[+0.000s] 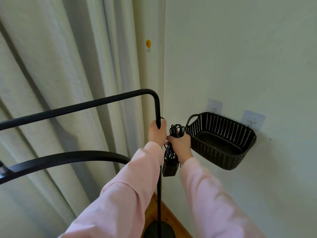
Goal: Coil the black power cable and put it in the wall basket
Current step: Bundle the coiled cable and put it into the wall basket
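Observation:
The black power cable [175, 130] is bundled into a coil, and my right hand [181, 145] is closed around its middle. Its loops stick up above my fist, and a black adapter block [169, 169] hangs below it. The coil is just left of the dark woven wall basket [223, 124], level with its rim and outside it. The basket hangs on two clear adhesive hooks and looks empty inside. My left hand [157, 133] grips the upright tube of a black metal rack [158, 107] right beside the cable.
The black rack's bars [72, 107] stretch left across the view in front of pale curtains [60, 57]. A yellow smiley hook [148, 43] is stuck on the wall corner. Below lie a wooden floor [169, 219] and the rack's round base [159, 231].

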`<action>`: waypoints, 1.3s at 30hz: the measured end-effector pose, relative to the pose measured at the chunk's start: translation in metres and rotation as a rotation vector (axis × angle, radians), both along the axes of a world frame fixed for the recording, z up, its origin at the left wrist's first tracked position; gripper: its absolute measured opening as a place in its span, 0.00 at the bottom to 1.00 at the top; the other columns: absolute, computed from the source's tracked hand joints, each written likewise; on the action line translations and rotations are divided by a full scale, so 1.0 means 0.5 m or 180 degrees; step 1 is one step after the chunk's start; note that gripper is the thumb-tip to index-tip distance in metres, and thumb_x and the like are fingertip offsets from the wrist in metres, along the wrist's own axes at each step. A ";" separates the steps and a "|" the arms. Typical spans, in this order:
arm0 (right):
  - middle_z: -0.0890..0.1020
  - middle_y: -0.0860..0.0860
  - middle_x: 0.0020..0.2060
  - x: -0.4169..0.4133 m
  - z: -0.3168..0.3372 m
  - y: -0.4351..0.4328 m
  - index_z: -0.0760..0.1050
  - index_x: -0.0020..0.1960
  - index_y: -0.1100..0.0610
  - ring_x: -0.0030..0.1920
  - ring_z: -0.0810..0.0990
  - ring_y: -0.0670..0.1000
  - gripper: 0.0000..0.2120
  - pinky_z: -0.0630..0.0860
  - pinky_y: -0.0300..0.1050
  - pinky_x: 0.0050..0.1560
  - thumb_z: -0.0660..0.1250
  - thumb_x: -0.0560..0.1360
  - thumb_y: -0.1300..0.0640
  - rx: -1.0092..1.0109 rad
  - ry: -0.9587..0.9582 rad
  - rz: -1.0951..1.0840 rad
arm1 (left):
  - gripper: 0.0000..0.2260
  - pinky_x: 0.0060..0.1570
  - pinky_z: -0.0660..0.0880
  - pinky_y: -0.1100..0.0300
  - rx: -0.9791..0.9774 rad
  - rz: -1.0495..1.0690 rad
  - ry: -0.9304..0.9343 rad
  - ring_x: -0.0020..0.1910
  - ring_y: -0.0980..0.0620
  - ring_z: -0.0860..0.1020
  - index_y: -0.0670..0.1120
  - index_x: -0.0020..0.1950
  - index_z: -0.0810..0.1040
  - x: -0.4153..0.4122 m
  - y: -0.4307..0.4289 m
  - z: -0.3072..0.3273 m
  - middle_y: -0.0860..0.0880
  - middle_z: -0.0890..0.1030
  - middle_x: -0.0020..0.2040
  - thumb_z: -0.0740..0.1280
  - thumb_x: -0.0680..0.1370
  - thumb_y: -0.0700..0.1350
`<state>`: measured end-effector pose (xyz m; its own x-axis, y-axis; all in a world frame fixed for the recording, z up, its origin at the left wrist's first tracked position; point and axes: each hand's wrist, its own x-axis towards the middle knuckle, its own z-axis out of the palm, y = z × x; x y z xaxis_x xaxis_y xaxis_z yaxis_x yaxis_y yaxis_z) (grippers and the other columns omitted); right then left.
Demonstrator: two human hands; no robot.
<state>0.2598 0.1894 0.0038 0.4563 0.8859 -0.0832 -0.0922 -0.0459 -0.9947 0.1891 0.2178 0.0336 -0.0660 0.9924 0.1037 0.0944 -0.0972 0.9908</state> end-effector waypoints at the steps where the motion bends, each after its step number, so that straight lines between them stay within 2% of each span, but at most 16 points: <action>1: 0.76 0.54 0.29 0.001 0.004 -0.005 0.72 0.38 0.61 0.26 0.76 0.48 0.07 0.74 0.41 0.32 0.65 0.68 0.71 0.0045 0.0000 0.0002 | 0.14 0.32 0.66 0.57 -0.0010 0.0040 0.0038 0.31 0.47 0.68 0.46 0.32 0.64 0.001 -0.006 -0.004 0.49 0.67 0.29 0.59 0.78 0.46; 2: 0.75 0.54 0.29 0.002 0.008 -0.009 0.71 0.36 0.61 0.24 0.75 0.47 0.08 0.73 0.40 0.31 0.65 0.68 0.72 0.0079 0.0002 0.0005 | 0.13 0.37 0.70 0.53 -0.0053 0.0077 0.0129 0.37 0.41 0.72 0.44 0.34 0.68 0.003 -0.013 -0.008 0.46 0.71 0.33 0.60 0.78 0.46; 4: 0.73 0.54 0.27 0.006 0.018 -0.020 0.70 0.33 0.60 0.21 0.74 0.43 0.10 0.72 0.37 0.27 0.65 0.68 0.72 0.0118 -0.0051 0.0023 | 0.13 0.59 0.70 0.45 -0.0167 0.0272 0.0461 0.59 0.36 0.71 0.38 0.54 0.74 0.006 -0.034 -0.019 0.38 0.75 0.55 0.60 0.78 0.47; 5: 0.73 0.54 0.26 0.008 0.023 -0.026 0.69 0.32 0.60 0.20 0.73 0.43 0.11 0.71 0.36 0.26 0.65 0.68 0.72 0.0136 -0.0084 0.0048 | 0.18 0.66 0.65 0.48 -0.0163 0.0409 0.0604 0.67 0.39 0.66 0.37 0.64 0.70 0.006 -0.048 -0.023 0.39 0.70 0.65 0.60 0.78 0.46; 6: 0.72 0.54 0.26 0.012 0.027 -0.030 0.69 0.32 0.60 0.21 0.73 0.44 0.11 0.71 0.36 0.26 0.65 0.68 0.72 0.0160 -0.0090 0.0075 | 0.20 0.69 0.63 0.50 -0.0032 0.0487 0.0613 0.70 0.41 0.63 0.38 0.69 0.65 0.006 -0.064 -0.026 0.41 0.65 0.70 0.60 0.78 0.43; 8: 0.74 0.54 0.27 0.018 0.036 -0.039 0.71 0.32 0.61 0.27 0.74 0.49 0.09 0.72 0.39 0.29 0.66 0.68 0.71 0.0190 -0.0075 0.0135 | 0.23 0.70 0.65 0.51 0.0327 0.0148 0.0354 0.69 0.45 0.65 0.41 0.71 0.62 0.003 -0.090 -0.033 0.44 0.65 0.70 0.60 0.77 0.36; 10: 0.77 0.55 0.28 0.023 0.047 -0.045 0.75 0.35 0.61 0.31 0.77 0.51 0.07 0.75 0.41 0.34 0.67 0.69 0.70 0.0203 -0.0003 0.0186 | 0.27 0.67 0.67 0.59 0.0332 -0.0693 0.0215 0.67 0.52 0.67 0.43 0.73 0.59 -0.003 -0.112 -0.030 0.50 0.67 0.67 0.59 0.75 0.31; 12: 0.79 0.56 0.31 0.027 0.060 -0.050 0.77 0.38 0.62 0.34 0.79 0.52 0.04 0.77 0.42 0.36 0.67 0.70 0.69 0.0178 0.0132 0.0205 | 0.30 0.58 0.66 0.71 0.0246 -0.1378 0.0719 0.62 0.57 0.64 0.42 0.74 0.54 -0.008 -0.116 -0.019 0.53 0.66 0.63 0.60 0.74 0.30; 14: 0.78 0.56 0.31 0.028 0.072 -0.053 0.77 0.38 0.63 0.33 0.79 0.52 0.03 0.76 0.41 0.35 0.68 0.70 0.68 0.0169 0.0197 0.0199 | 0.34 0.50 0.64 0.77 0.0264 -0.1584 0.1029 0.61 0.58 0.63 0.40 0.74 0.50 -0.007 -0.114 -0.010 0.51 0.65 0.63 0.63 0.73 0.31; 16: 0.79 0.55 0.31 0.025 0.083 -0.054 0.79 0.41 0.64 0.35 0.80 0.52 0.02 0.77 0.41 0.34 0.69 0.69 0.66 0.0188 0.0206 0.0224 | 0.35 0.54 0.62 0.74 0.0211 -0.1444 0.0951 0.64 0.56 0.66 0.40 0.74 0.50 -0.004 -0.115 -0.002 0.50 0.68 0.65 0.66 0.73 0.33; 19: 0.81 0.56 0.38 0.023 0.098 -0.051 0.79 0.50 0.65 0.40 0.81 0.52 0.11 0.76 0.41 0.35 0.71 0.69 0.64 0.0193 0.0220 0.0196 | 0.30 0.62 0.68 0.62 0.0222 -0.1176 0.0823 0.67 0.50 0.70 0.41 0.71 0.59 0.005 -0.109 0.003 0.46 0.73 0.66 0.68 0.72 0.36; 22: 0.83 0.56 0.42 0.024 0.110 -0.051 0.80 0.53 0.63 0.42 0.82 0.51 0.13 0.76 0.40 0.35 0.72 0.68 0.64 0.0251 0.0349 0.0206 | 0.30 0.66 0.70 0.54 0.0174 -0.1037 0.0803 0.67 0.48 0.71 0.39 0.71 0.62 0.012 -0.108 0.014 0.43 0.71 0.68 0.69 0.72 0.39; 25: 0.84 0.56 0.43 0.025 0.119 -0.053 0.80 0.53 0.63 0.44 0.83 0.52 0.14 0.78 0.43 0.42 0.74 0.67 0.63 0.0264 0.0382 0.0273 | 0.19 0.51 0.72 0.61 0.0242 -0.0902 0.0753 0.55 0.51 0.76 0.37 0.63 0.69 0.017 -0.111 0.027 0.42 0.76 0.59 0.67 0.73 0.37; 27: 0.84 0.56 0.42 0.022 0.123 -0.053 0.81 0.52 0.63 0.43 0.82 0.50 0.14 0.78 0.44 0.43 0.74 0.67 0.63 0.0255 0.0310 0.0306 | 0.16 0.48 0.72 0.61 0.0257 -0.0950 0.0707 0.54 0.48 0.78 0.37 0.61 0.72 0.017 -0.112 0.033 0.41 0.79 0.56 0.65 0.74 0.36; 30: 0.84 0.56 0.45 0.020 0.123 -0.055 0.81 0.53 0.63 0.44 0.83 0.50 0.16 0.78 0.45 0.48 0.75 0.66 0.61 0.0246 0.0294 0.0290 | 0.17 0.50 0.72 0.61 0.0246 -0.0980 0.0616 0.56 0.47 0.78 0.37 0.63 0.72 0.016 -0.116 0.040 0.41 0.80 0.57 0.65 0.74 0.35; 39: 0.84 0.56 0.48 0.005 0.122 -0.067 0.79 0.56 0.62 0.51 0.82 0.52 0.20 0.75 0.41 0.41 0.76 0.66 0.58 0.0260 0.0360 0.0195 | 0.22 0.55 0.74 0.57 0.0288 -0.1014 0.0742 0.58 0.46 0.78 0.38 0.67 0.68 0.006 -0.110 0.030 0.41 0.79 0.58 0.65 0.74 0.36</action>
